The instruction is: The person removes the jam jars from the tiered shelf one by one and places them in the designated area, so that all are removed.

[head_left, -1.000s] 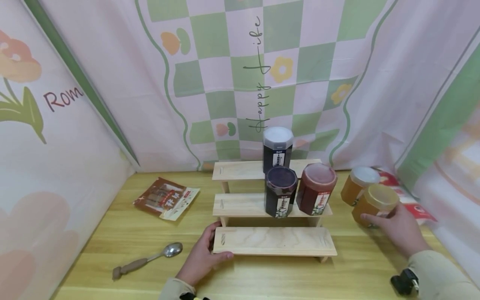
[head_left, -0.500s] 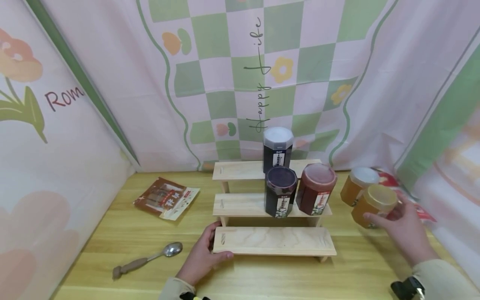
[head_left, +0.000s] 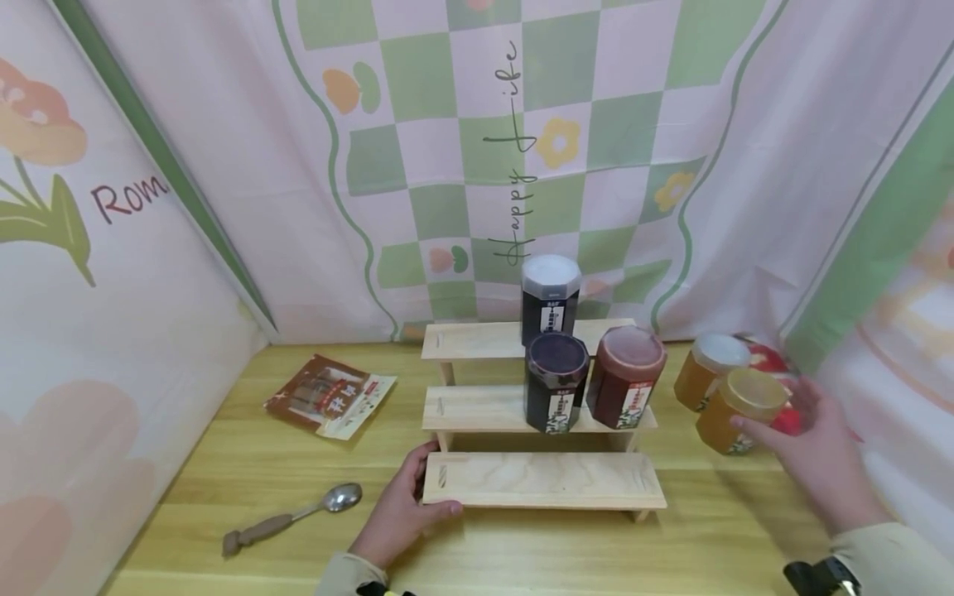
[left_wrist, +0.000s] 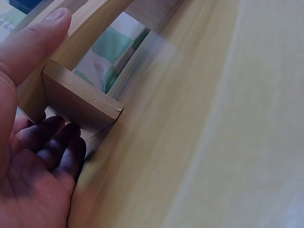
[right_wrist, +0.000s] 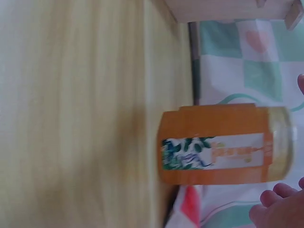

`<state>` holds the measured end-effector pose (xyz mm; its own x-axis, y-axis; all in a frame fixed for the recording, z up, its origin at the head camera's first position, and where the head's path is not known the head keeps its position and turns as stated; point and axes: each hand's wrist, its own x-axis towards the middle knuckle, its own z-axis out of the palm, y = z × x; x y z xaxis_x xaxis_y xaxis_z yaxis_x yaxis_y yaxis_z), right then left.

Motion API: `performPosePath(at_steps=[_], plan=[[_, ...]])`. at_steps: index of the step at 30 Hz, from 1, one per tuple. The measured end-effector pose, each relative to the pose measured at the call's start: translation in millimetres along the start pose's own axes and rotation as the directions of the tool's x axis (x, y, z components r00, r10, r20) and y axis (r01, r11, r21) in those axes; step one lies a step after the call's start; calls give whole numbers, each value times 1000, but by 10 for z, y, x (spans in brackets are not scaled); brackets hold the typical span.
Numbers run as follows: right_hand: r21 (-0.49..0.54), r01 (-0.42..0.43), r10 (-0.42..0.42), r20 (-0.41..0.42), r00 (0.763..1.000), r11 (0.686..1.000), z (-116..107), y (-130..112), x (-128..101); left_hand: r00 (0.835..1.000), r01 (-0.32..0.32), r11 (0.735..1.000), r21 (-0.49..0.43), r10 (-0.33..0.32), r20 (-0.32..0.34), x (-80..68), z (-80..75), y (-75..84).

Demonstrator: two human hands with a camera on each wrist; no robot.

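Note:
My left hand (head_left: pixel 410 502) grips the left end of the three-tier wooden display shelf (head_left: pixel 547 478), thumb over the lowest board. In the left wrist view its fingers (left_wrist: pixel 61 142) curl by the shelf's end support. At the right, my right hand (head_left: pixel 816 455) is spread beside an amber jar (head_left: pixel 734 418) with a yellowish lid. The right wrist view shows a gap between the fingers (right_wrist: pixel 275 202) and this labelled jar (right_wrist: pixel 216 145). A dark jar (head_left: pixel 555 389) and a red jar (head_left: pixel 628 381) stand on the middle tier; another dark jar (head_left: pixel 550 302) with a whitish lid occupies the top one.
Behind the amber jar stands a second amber jar (head_left: pixel 708 372) with a white lid, by a red packet (head_left: pixel 768 358). On the left lie a brown snack packet (head_left: pixel 328 393) and a spoon (head_left: pixel 294 517). Patterned curtains (head_left: pixel 417 207) enclose the wooden table (head_left: pixel 566 555).
My right hand has loosened its fingers from the yellow-lidded jar and drawn back slightly to the right. The left hand keeps its grip on the shelf.

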<state>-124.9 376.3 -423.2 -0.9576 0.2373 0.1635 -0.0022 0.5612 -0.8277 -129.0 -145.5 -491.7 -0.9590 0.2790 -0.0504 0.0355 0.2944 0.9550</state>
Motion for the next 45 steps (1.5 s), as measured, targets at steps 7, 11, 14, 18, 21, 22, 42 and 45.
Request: performPosePath(at_steps=[7,11,14,18,21,22,42,45], plan=[[-2,10,-10,-10,1000,1000,-10,-217,-30,1000,6,1000,-1,-6,0,-7,-5,8],[2,29,-29,-15,999,1000,0,-348,-48,1000,0,1000,-3,0,0,-5,-1,4],[-1,56,-56,-18,998,998,3,-436,-57,1000,-2,1000,1,2,-1,-1,-1,1],[21,101,-100,-12,995,995,1,-557,-57,1000,-1,1000,1,1,-2,2,-1,-1],[50,139,-139,-3,990,989,0,-648,-51,1000,0,1000,-5,0,-1,2,0,-1],[60,148,-148,-2,989,987,3,-677,-50,1000,1,1000,-7,-1,-1,2,0,-1],[77,143,-150,104,983,987,85,-1083,-50,1000,5,1000,14,-5,-6,-7,9,29],[78,148,-156,108,982,986,94,-1141,-47,1000,1,1000,15,-1,-8,-4,9,16]])
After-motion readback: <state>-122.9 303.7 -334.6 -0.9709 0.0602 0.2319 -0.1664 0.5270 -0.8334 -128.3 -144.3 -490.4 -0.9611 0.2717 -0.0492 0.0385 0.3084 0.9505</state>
